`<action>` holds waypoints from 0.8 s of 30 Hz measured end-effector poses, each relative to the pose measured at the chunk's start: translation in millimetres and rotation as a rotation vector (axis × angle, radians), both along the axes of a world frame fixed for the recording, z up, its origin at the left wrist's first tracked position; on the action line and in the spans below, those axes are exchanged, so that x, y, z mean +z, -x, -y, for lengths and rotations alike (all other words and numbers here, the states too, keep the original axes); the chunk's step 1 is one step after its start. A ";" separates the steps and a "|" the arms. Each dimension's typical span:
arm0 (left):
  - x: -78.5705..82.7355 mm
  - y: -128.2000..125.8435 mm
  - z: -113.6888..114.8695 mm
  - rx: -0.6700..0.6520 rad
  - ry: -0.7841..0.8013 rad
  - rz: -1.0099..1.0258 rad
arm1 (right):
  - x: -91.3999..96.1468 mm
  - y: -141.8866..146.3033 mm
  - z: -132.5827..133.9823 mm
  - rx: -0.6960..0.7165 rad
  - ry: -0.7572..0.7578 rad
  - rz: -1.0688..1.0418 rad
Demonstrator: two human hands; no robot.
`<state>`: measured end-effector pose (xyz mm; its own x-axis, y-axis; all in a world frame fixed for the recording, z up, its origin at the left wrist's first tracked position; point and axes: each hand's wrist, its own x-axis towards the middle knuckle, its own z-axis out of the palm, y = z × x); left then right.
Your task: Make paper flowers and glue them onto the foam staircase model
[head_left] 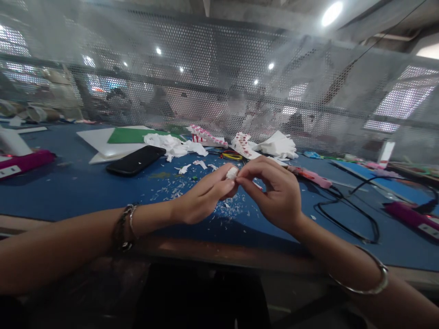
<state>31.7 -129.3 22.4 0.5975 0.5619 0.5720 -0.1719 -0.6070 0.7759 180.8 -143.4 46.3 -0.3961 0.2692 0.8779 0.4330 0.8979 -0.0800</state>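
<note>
Over the blue table, my left hand (202, 194) is closed on a small white crumpled-looking piece (232, 173), gripped between thumb and fingers. Its exact kind is too small to tell. The thumb and forefinger of my right hand (277, 189) are pinched together at the piece's right edge, touching or nearly touching it. What lies between those right fingertips is hidden. White crumbs and shreds (226, 212) are scattered on the table below both hands. Torn white scraps (185, 169) lie just beyond my left hand.
A black phone (136, 161) lies at left, near white and green sheets (132, 135). Crumpled white material (171, 144) and a fanned white stack (278, 145) sit behind. A pink glue gun (313, 177) and looped black cable (348, 219) are at right. A perforated screen (206, 59) stands behind.
</note>
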 end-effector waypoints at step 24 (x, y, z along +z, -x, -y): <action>5.6 10.8 -14.5 0.064 -0.390 -0.257 | -1.7 -6.4 -3.5 0.038 -0.151 0.141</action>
<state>21.0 -114.8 28.0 0.7185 0.3747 0.5860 0.0432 -0.8649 0.5001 187.2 -139.9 44.6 -0.5252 0.1210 0.8423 0.3955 0.9111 0.1158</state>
